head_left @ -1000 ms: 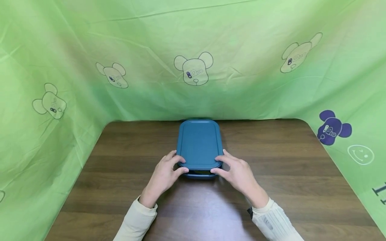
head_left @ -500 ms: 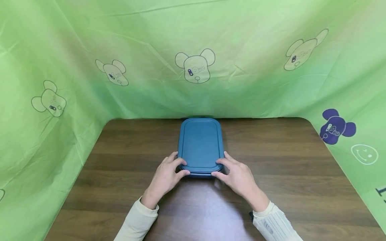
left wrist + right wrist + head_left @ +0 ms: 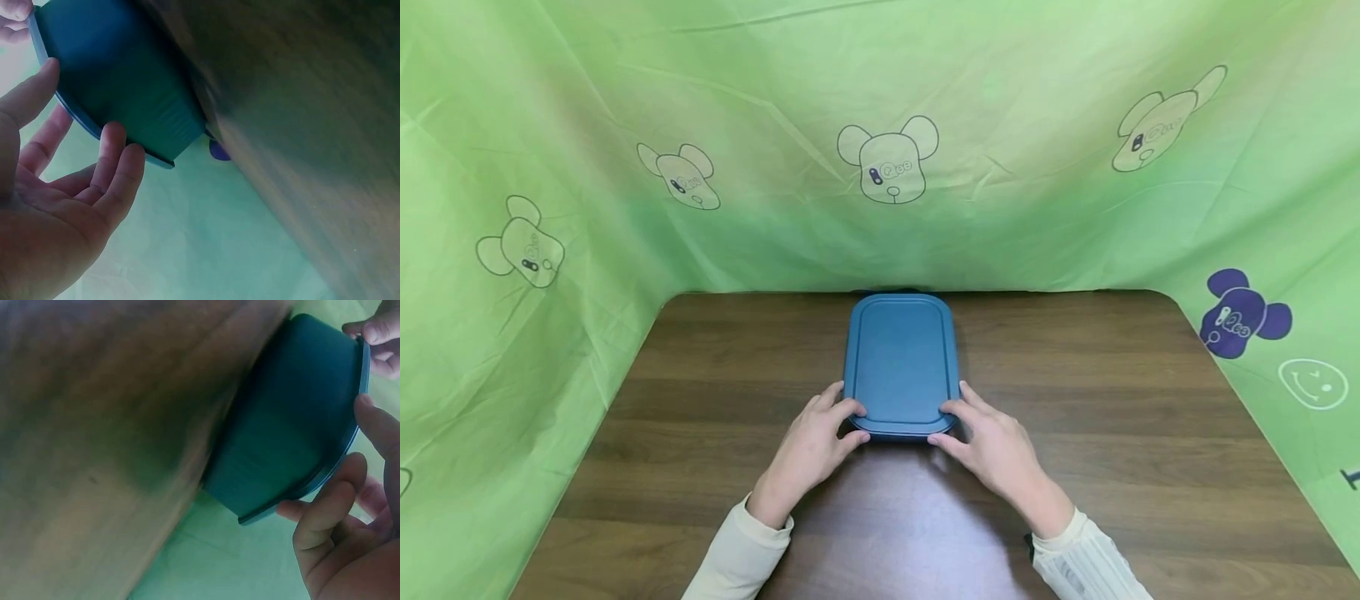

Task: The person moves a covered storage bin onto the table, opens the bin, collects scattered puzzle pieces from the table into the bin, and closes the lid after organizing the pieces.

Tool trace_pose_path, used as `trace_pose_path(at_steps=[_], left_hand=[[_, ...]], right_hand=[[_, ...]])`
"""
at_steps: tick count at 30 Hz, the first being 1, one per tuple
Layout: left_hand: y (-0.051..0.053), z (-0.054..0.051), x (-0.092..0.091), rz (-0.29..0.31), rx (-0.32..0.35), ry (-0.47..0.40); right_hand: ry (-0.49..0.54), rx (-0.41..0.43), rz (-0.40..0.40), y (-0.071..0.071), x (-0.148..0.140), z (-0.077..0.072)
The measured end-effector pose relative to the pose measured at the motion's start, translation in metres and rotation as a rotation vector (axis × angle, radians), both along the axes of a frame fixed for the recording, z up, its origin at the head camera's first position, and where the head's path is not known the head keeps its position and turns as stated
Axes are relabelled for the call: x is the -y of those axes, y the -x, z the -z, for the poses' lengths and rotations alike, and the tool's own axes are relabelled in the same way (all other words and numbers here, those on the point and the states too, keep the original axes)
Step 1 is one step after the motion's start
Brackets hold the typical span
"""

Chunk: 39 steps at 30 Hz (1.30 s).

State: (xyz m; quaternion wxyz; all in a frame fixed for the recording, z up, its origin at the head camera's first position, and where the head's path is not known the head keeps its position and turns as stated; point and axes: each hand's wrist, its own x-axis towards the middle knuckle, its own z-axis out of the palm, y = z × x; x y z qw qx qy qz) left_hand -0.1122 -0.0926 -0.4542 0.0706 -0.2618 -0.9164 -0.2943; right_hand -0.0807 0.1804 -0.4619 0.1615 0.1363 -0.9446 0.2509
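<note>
A blue rectangular food container stands on the table, its flat blue lid [image 3: 901,358] lying over the top. The left hand [image 3: 808,446] grips the lid's near left corner, index finger on top and thumb at the front edge. At the near right corner the right hand [image 3: 1000,446] holds the lid in the same way. Both wrist views show the container's side wall [image 3: 119,81] below the lid rim, with fingers along that rim. In the right wrist view the wall [image 3: 287,419] tapers down to the table. The container's inside is hidden.
The brown wooden table [image 3: 722,367] extends to both sides and in front of the container. A green cloth [image 3: 760,225] with cartoon bear heads hangs behind and beside it, close to the container's far end.
The lid's near edge has come down onto the container, and the dark gap at the front has closed. Both hands went down with it. The head view has shifted slightly.
</note>
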Motion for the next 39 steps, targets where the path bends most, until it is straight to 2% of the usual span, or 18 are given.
trace_pose_path(at_steps=[3,5,8,11,16,19,21,24,29,34,37,39], left_hand=[[0.000,0.000,0.000,0.006,0.002,0.014],[0.002,-0.002,0.001,0.003,0.030,0.026],[0.009,-0.006,0.004,-0.010,0.099,0.041],[0.024,-0.010,0.005,0.000,0.164,0.050],[0.059,-0.013,0.000,0.099,0.280,0.120],[0.076,-0.015,-0.004,0.141,0.354,0.179],[0.083,-0.016,-0.006,0.152,0.384,0.218],[0.088,-0.016,-0.007,0.159,0.406,0.258],[0.092,-0.014,-0.002,0.164,0.437,0.226],[0.104,-0.014,0.007,0.173,0.473,0.141],[0.115,-0.014,0.017,0.088,0.472,0.103],[0.121,-0.015,0.022,-0.018,0.404,0.104]], right_hand=[[-0.002,0.018,0.001,-0.001,0.001,0.000],[0.004,0.025,-0.007,-0.001,0.000,-0.002],[0.000,0.091,-0.015,0.004,-0.003,-0.007],[-0.016,0.187,-0.061,0.017,-0.009,-0.011],[-0.071,0.318,-0.184,0.055,-0.018,-0.011],[-0.098,0.373,-0.205,0.074,-0.022,-0.010],[-0.114,0.398,-0.209,0.083,-0.023,-0.010],[-0.126,0.425,-0.205,0.091,-0.025,-0.011],[-0.128,0.421,-0.194,0.094,-0.026,-0.013],[-0.179,0.346,-0.173,0.090,-0.026,-0.015],[-0.251,0.276,-0.143,0.081,-0.026,-0.015],[-0.291,0.231,-0.127,0.074,-0.024,-0.017]])
